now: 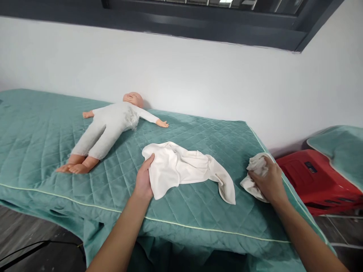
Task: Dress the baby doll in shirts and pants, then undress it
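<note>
Green quilted cover (198,207) carries a doll (113,118), then a white garment (190,166), its left end clamped in the left hand (145,177); the right hand (269,181) grips a crumpled cloth (256,163) (light fingers should crease fabric least).

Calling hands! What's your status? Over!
Left hand: holding one end of white garment. Right hand: gripping crumpled cloth. Garment spread out, far end twisted. Doll off to the left, touching neither. Over.
</note>
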The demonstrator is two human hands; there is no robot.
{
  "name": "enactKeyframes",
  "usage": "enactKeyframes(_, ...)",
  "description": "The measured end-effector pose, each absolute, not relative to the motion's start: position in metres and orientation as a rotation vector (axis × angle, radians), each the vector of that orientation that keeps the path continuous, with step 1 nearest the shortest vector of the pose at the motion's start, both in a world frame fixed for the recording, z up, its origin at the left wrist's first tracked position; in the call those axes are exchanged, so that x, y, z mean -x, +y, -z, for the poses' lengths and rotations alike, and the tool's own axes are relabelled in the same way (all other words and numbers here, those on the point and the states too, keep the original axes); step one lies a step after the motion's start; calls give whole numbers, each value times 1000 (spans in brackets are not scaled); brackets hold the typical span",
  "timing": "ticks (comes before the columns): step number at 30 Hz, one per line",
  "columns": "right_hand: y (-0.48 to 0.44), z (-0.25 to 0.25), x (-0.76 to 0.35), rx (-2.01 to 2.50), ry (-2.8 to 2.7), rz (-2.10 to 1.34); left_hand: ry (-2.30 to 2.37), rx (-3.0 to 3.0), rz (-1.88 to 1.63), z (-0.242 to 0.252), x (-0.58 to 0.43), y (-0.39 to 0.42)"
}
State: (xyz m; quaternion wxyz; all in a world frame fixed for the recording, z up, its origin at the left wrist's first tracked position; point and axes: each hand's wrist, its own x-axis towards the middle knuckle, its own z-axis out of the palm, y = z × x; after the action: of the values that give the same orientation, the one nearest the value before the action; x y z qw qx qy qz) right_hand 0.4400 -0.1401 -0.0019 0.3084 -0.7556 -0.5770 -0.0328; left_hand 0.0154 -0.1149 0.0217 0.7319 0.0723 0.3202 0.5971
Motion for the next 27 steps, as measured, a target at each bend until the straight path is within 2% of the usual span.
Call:
enactKeyframes(9,-136,-33,-472,1743,-1976,-48,680,-186,-1328,-19,-15,-116)
enactKeyframes(13,-143,-32,-485,1726,-1965,98,718,-169,-1329,-22,-15,-116)
enactKeyframes(19,-149,0,-481,1744,-1852,39,742,-160,-1321,-24,-17,-117)
enactKeyframes(27,-155,-34,-486,1740,-1759,-42,765,-159,-1325,-27,-19,-118)
